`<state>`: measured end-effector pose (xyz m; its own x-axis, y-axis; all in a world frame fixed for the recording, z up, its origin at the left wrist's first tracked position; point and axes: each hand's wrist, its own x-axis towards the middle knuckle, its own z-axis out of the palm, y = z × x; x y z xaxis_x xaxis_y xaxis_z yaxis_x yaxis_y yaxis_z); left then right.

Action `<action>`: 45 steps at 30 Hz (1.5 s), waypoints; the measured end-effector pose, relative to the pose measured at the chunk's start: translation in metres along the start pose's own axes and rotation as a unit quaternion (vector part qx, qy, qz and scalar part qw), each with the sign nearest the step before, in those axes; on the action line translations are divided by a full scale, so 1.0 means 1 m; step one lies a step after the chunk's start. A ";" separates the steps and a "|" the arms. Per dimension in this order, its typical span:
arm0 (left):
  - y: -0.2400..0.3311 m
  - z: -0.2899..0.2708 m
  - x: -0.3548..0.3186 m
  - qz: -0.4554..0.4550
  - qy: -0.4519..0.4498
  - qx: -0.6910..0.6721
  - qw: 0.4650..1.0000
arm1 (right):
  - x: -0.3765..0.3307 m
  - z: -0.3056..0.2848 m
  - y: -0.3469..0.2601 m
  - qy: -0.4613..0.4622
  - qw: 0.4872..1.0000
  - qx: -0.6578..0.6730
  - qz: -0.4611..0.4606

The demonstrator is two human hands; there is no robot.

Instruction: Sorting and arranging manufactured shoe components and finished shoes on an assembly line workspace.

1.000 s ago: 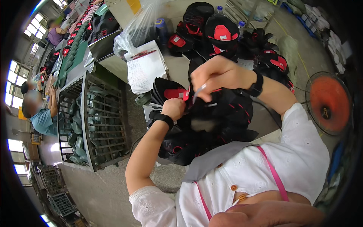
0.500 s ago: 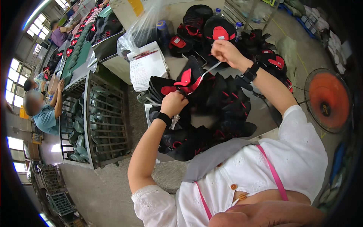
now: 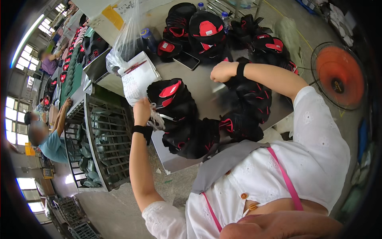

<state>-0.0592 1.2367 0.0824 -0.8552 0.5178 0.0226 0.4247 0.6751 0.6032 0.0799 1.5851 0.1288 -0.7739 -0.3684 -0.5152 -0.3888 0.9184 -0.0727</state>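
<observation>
Left grip point(image 3: 142, 113) clutches white strings point(image 3: 156, 119) at centre-left; right grip point(image 3: 224, 72), near centre, can't tell! Looks unfinished: strings dangle loose, black uppers point(image 3: 254, 97) crowd the surface point(image 3: 205, 87).

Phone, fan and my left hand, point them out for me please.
Phone point(image 3: 186, 60): head view, middle of its dark screen.
Fan point(image 3: 337, 75): head view, its orange face.
Left hand point(image 3: 142, 112): head view, back of the hand.

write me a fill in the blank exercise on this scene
1. The left hand is beside a bundle of ____ strings.
2. Both wristbands are ____ in colour.
3. The fan stands on the picture's ____ side.
4. The black shoe parts bear ____ patches.

Missing words: white; black; right; red.
</observation>
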 end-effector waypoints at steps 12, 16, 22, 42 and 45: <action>0.116 0.011 -0.003 0.181 -0.028 -0.086 0.979 | 0.066 -0.014 -0.018 0.339 0.922 0.163 0.089; 0.101 0.021 0.002 0.147 0.011 -0.126 0.981 | 0.092 -0.005 -0.064 0.281 0.884 0.360 -0.097; 0.120 0.021 -0.001 0.130 0.024 -0.147 0.980 | 0.117 0.016 -0.091 0.445 0.799 0.353 -0.194; 0.076 0.074 -0.005 0.047 -0.189 0.266 0.944 | -0.063 -0.051 -0.203 0.495 0.771 0.286 -0.280; 0.079 0.076 0.002 0.052 -0.206 0.264 0.941 | -0.097 -0.051 -0.215 0.494 0.714 0.320 -0.379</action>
<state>-0.0051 1.3312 0.0694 -0.6584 0.6825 -0.3174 0.6820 0.7193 0.1320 0.2126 1.4163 0.2379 -0.5596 -0.4256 0.7111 -0.8202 0.1615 -0.5488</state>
